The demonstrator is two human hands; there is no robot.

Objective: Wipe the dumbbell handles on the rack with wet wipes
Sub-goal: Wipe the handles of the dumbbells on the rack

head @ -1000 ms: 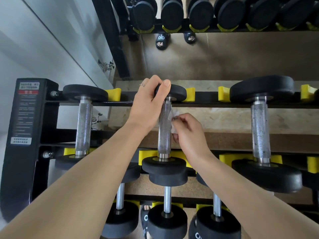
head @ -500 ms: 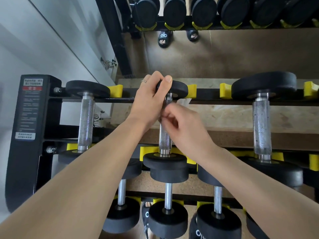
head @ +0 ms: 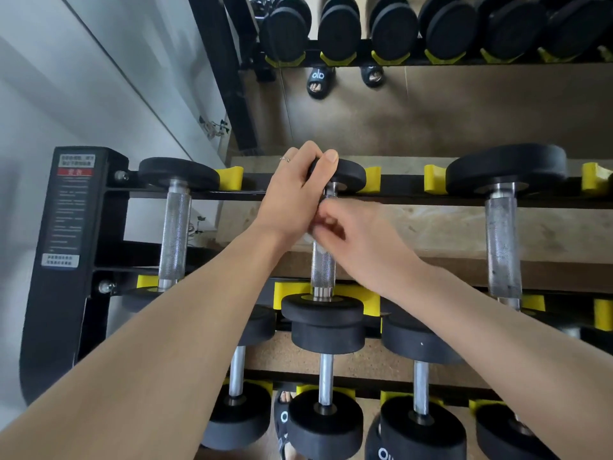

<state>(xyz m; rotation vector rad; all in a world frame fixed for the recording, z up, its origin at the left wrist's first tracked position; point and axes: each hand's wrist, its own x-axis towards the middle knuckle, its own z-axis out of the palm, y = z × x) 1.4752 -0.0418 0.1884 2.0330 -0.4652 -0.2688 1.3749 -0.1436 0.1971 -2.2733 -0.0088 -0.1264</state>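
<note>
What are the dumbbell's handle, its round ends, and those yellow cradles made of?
Handle: looks like bare steel, silvery with fine cross-hatched knurling. Round ends: matte black, probably rubber or a rubber coating, no shine. Yellow cradles: smooth, bright moulded pieces, likely plastic.

You see black dumbbell heads (head: pixel 326 308) on knurled silver handles (head: pixel 323 268), yellow cradles (head: pixel 371 298) along the black rack (head: pixel 66 293), a red label strip (head: pixel 75 172) at its left, and a brown speckled floor (head: pixel 464 111).

"alo" on black slide sandal (head: pixel 319 82); label print on rack post (head: pixel 68 210) too blurred to read
</note>
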